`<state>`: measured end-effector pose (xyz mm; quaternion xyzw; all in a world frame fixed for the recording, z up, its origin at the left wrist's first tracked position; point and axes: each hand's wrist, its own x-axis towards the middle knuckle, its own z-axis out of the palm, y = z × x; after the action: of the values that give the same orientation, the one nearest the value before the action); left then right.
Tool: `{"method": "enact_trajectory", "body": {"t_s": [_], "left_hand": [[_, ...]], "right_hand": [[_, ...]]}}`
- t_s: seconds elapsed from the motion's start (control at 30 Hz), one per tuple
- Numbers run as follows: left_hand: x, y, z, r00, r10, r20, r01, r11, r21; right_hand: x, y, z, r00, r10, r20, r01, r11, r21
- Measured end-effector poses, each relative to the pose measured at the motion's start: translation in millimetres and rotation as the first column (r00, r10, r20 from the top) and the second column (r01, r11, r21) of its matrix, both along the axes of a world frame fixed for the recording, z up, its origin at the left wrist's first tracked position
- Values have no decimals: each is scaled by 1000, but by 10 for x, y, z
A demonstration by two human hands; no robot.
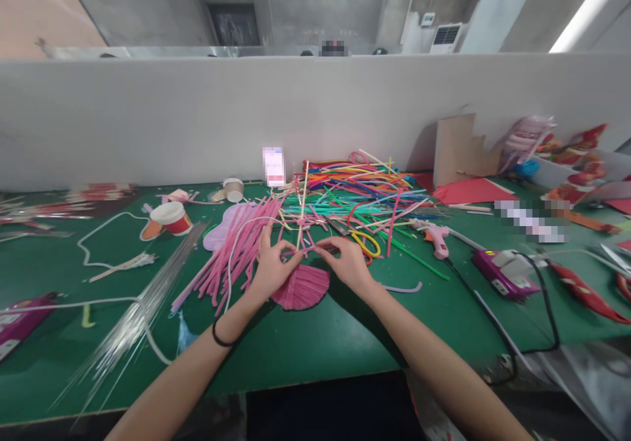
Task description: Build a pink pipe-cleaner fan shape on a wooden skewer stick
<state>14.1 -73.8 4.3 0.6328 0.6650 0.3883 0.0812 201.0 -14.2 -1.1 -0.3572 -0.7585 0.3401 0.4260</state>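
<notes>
My left hand (275, 265) and my right hand (351, 265) pinch a short pink pipe cleaner (308, 249) from either end with thumb and forefinger. Just below it, a pink ribbed fan-shaped piece (302, 290) lies over the green table; whether it is joined to the strip I cannot tell. Left of my left hand spreads a bundle of pink pipe cleaners (231, 257) on a lilac sheet (215, 237). Short pink cut pieces lie just beyond my fingertips. Scissors with yellow handles (365, 244) rest beyond my right hand.
Multicoloured pipe cleaners (359, 188) pile up against the partition (197, 119). A pink glue gun (438, 238) and a purple power strip (505, 277) with cables sit to the right. On the left are a paper cup (171, 219), thin metal wires (142, 309) and a white cable (83, 250).
</notes>
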Motion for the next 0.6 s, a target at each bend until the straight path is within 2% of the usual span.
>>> {"method": "enact_trajectory", "body": {"t_s": [0.17, 0.27, 0.43, 0.6], "left_hand": [[-7, 13, -21, 999, 4, -34, -3, 1000, 8], [-36, 42, -48, 1000, -10, -29, 11, 1000, 9], [-163, 79, -51, 990, -135, 45, 139, 986, -91], [-277, 58, 6, 940, -341, 27, 329, 881, -341]], "right_hand": [[24, 14, -38, 993, -88, 74, 77, 987, 139], [23, 0, -37, 993, -100, 68, 89, 984, 156], [30, 42, -47, 999, -52, -8, 52, 998, -33], [66, 173, -110, 991, -96, -97, 79, 983, -166]]}}
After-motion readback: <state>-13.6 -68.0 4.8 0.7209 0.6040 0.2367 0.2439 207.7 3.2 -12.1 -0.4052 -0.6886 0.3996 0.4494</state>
